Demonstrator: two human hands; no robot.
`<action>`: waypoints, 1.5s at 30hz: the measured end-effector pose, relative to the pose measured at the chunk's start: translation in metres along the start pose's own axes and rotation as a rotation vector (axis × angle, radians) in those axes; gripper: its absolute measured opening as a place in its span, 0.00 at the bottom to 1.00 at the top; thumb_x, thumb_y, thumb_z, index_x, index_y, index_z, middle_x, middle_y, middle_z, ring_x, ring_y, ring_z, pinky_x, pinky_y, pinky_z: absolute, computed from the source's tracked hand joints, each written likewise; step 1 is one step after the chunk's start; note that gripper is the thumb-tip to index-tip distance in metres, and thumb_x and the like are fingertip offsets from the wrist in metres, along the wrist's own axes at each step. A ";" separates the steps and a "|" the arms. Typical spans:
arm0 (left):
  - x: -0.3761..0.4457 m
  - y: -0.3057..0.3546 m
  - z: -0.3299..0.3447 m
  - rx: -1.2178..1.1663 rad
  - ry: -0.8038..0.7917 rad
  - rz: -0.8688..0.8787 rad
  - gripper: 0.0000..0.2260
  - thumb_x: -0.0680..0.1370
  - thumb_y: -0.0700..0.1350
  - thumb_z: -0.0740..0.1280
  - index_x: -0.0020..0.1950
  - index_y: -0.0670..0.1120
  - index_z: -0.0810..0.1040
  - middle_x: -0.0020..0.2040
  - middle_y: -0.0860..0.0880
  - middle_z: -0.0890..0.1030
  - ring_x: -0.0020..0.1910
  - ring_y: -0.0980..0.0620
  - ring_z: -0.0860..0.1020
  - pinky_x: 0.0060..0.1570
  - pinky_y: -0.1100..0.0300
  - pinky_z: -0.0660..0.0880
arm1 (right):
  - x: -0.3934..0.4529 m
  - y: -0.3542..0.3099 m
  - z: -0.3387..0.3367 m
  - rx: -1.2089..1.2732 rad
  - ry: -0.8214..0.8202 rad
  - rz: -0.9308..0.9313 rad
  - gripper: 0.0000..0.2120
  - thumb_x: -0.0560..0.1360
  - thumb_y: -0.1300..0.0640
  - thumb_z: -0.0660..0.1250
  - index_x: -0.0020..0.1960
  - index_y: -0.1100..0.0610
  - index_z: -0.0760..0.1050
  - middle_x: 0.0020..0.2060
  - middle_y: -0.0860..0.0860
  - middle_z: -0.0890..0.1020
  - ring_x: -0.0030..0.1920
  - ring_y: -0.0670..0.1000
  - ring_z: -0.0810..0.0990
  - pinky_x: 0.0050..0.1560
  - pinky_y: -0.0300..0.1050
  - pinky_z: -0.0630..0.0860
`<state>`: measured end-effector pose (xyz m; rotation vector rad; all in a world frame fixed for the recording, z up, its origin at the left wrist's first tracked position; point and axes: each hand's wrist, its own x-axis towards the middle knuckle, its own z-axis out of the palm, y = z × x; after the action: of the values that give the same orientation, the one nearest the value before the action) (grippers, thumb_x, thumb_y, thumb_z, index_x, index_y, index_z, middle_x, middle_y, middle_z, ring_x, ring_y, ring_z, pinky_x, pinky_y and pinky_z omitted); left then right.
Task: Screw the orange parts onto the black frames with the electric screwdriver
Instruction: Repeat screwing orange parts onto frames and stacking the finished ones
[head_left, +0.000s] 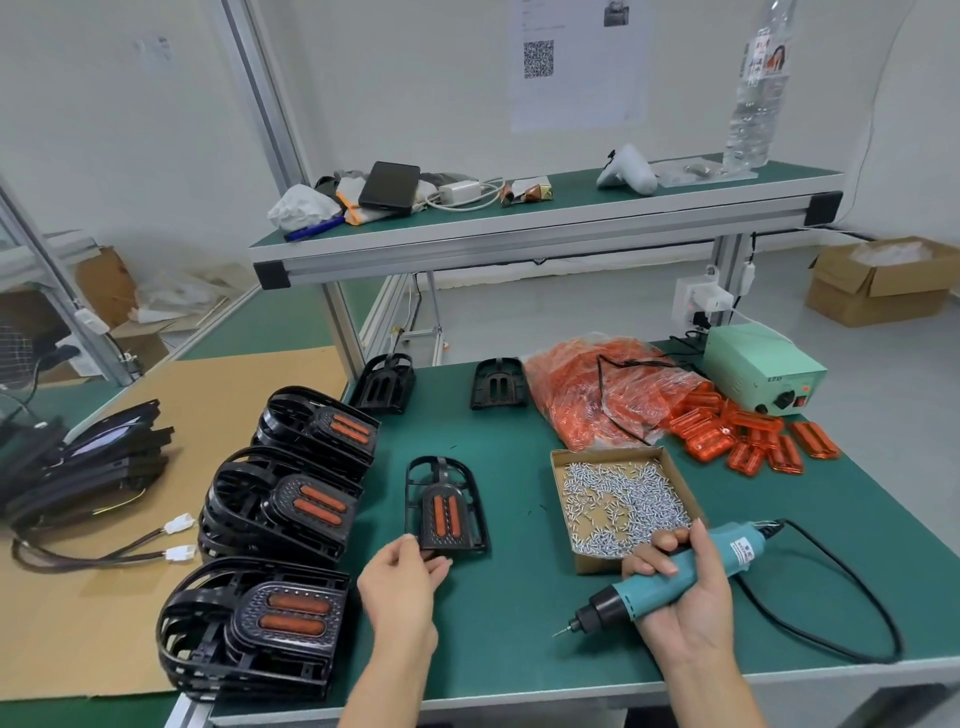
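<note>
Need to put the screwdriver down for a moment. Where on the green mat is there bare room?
Bare mat lies in front of the screw box, between the left hand and right hand. Another patch sits between the frame and the box. Crowded: finished stacks left, orange parts right.

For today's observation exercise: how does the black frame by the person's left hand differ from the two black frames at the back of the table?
The near frame has orange strips showing in it; the two back frames show empty slots. The left hand holds the near frame at its lower edge; nothing touches the back frames. The near frame lies close to the screw box; the back frames sit beside the orange bag. All share one arched black shape.
</note>
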<state>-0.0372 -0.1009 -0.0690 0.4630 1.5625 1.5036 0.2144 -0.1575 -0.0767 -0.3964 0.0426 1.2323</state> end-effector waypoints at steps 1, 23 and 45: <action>0.001 0.001 0.007 -0.038 0.023 -0.033 0.06 0.85 0.40 0.63 0.52 0.39 0.78 0.44 0.38 0.83 0.38 0.45 0.85 0.43 0.56 0.82 | 0.000 0.000 0.000 -0.003 0.000 0.004 0.10 0.76 0.50 0.70 0.39 0.51 0.73 0.35 0.46 0.72 0.27 0.42 0.67 0.30 0.36 0.70; 0.029 0.015 0.034 0.048 0.238 -0.058 0.21 0.79 0.42 0.66 0.73 0.41 0.73 0.60 0.42 0.82 0.57 0.40 0.83 0.62 0.45 0.79 | 0.002 -0.001 -0.007 -0.002 -0.035 0.044 0.11 0.79 0.51 0.68 0.39 0.52 0.75 0.34 0.47 0.73 0.27 0.43 0.68 0.31 0.37 0.71; -0.023 0.020 0.051 0.148 -0.032 0.372 0.12 0.79 0.41 0.67 0.60 0.53 0.80 0.62 0.53 0.79 0.58 0.61 0.79 0.56 0.64 0.71 | 0.002 0.001 -0.002 -0.039 0.007 0.039 0.11 0.77 0.52 0.67 0.38 0.53 0.74 0.34 0.48 0.73 0.26 0.43 0.67 0.29 0.37 0.71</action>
<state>0.0093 -0.0839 -0.0364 0.8987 1.6318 1.6497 0.2145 -0.1563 -0.0798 -0.4351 0.0325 1.2718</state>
